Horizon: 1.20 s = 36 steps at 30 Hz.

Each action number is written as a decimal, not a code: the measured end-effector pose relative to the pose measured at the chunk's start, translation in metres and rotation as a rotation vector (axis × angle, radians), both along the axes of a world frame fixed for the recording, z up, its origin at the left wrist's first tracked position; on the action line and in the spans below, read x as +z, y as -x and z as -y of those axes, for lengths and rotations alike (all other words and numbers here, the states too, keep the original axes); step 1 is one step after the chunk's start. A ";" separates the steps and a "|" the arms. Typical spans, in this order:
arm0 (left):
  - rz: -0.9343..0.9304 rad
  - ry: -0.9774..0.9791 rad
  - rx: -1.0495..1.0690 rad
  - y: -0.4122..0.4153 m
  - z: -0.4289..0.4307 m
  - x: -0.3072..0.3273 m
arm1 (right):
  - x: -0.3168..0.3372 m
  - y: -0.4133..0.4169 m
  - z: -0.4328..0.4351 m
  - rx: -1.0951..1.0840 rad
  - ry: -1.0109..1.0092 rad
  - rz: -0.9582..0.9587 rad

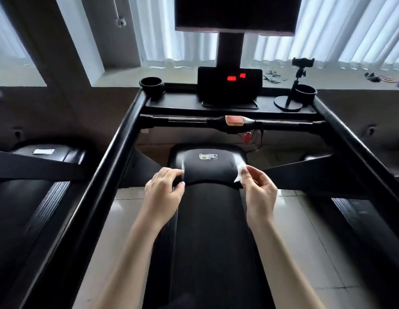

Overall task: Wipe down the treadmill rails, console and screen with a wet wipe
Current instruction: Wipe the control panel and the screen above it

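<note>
Pinched in right hand (258, 192), wipe (239, 173) at right edge of hood (207, 168); left hand (164, 192) loosely curled, holding nothing visible, over left edge of hood; console (229, 85) beyond hood, lit red; screen (236, 14) farther beyond, dark.

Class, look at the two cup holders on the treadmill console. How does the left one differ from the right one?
The left cup holder stands alone at its corner; the right cup holder has a phone stand right beside it. The left cup holder is in full view; the stand's pole crosses the right cup holder's edge. Both are black, round, at the console's ends.
</note>
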<state>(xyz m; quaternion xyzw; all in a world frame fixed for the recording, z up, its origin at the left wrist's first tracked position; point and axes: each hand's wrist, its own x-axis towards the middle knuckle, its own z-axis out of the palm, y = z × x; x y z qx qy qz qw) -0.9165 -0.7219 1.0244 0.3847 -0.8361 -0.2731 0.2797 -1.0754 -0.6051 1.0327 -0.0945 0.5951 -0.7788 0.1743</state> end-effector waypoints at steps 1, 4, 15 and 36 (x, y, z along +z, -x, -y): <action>-0.002 0.000 0.010 0.011 0.006 -0.001 | -0.001 0.011 0.006 -0.001 0.000 -0.003; 0.004 0.026 0.035 0.048 0.028 -0.004 | 0.000 0.044 0.030 0.014 -0.002 -0.014; -0.004 0.080 -0.063 0.216 0.138 0.004 | 0.017 0.198 0.127 -0.083 0.008 -0.106; 0.106 0.124 -0.035 0.434 0.250 -0.032 | -0.012 0.437 0.285 0.000 -0.117 -0.094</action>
